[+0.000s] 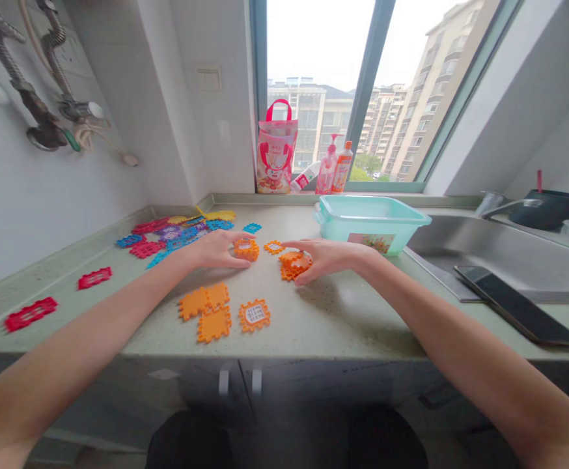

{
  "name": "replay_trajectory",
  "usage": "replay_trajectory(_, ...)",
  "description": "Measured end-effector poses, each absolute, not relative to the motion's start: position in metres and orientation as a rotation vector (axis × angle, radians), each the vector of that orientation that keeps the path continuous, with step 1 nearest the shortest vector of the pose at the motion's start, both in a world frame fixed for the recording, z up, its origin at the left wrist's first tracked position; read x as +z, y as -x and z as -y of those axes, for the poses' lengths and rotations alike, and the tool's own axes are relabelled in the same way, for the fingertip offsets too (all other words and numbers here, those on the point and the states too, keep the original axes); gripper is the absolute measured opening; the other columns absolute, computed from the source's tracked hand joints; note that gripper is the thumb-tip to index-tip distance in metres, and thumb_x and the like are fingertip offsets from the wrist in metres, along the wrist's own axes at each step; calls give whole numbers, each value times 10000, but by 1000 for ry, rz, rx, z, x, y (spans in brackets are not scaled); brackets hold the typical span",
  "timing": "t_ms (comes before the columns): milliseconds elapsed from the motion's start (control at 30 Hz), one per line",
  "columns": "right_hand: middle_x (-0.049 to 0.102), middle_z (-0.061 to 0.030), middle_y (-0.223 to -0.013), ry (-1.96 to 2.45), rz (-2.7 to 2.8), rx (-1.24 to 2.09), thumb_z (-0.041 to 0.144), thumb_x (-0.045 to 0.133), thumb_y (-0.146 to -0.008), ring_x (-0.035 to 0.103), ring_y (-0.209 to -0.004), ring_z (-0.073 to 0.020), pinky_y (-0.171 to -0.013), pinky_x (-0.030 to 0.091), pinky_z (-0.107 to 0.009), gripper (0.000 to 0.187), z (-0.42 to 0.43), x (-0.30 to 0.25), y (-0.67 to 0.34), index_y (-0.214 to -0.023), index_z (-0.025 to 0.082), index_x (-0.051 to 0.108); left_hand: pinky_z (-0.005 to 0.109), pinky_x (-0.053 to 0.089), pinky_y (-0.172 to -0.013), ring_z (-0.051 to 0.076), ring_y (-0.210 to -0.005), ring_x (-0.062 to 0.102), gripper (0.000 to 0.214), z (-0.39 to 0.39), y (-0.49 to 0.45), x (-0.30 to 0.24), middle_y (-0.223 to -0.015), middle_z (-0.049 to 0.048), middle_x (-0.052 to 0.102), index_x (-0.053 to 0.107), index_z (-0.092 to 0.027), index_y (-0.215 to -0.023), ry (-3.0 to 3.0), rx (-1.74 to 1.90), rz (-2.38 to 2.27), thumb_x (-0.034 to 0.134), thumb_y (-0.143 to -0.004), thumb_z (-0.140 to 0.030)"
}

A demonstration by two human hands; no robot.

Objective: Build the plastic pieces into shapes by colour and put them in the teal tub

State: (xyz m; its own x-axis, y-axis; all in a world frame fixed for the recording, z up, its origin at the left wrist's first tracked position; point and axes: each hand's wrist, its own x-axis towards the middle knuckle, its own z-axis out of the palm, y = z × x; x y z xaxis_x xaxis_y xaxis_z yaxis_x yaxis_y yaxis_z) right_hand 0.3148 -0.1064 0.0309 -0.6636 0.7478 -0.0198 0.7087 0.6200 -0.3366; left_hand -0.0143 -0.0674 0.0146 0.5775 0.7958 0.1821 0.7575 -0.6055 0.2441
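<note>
My left hand [219, 249] is curled around a small stack of orange interlocking tiles [246, 249] resting on the green countertop [333, 312]. My right hand [324, 256] pinches another stack of orange tiles [294, 264] between thumb and fingers. A single orange tile [273, 247] lies between the two hands. Nearer to me, joined solid orange tiles [207, 309] lie flat beside an orange window tile [254, 315].
A heap of pink, blue, purple and yellow tiles [177, 233] sits at the back left, with red tiles [30, 313] along the left edge. A teal plastic tub [370, 223] stands behind my right hand. A phone [516, 303] lies by the sink [504, 257]. Bottles and a bag stand on the windowsill.
</note>
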Motion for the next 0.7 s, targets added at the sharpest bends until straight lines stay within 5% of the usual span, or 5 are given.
replay_trajectory(333,772,-83,-1189,1276,2772,296,482,803,-789,724,-1049,-287,-936,538,-378,789,112,32,-311,-1514,286,562,332,475,-1027,279,-1193,670,751,66,15,17,-1362,59,706,628,-285,-1444,-2655,329,-1334,697,-801,-666)
replay_trajectory(533,663,-121,-1415,961,2704,84,434,771,-841,632,-1263,-321,-1108,467,-474,640,124,31,-302,-1443,271,628,309,483,-910,266,-1088,695,949,69,25,25,-1301,85,717,535,-294,-1522,-2564,340,-1347,792,-690,-672)
replay_trajectory(700,731,-73,-1306,480,2733,295,392,749,-899,666,-1205,-257,-1095,484,-433,446,155,27,-268,-1324,269,702,316,476,-817,256,-936,701,803,73,36,43,-1138,69,766,680,-293,-1345,-2572,402,-1427,823,-648,-665)
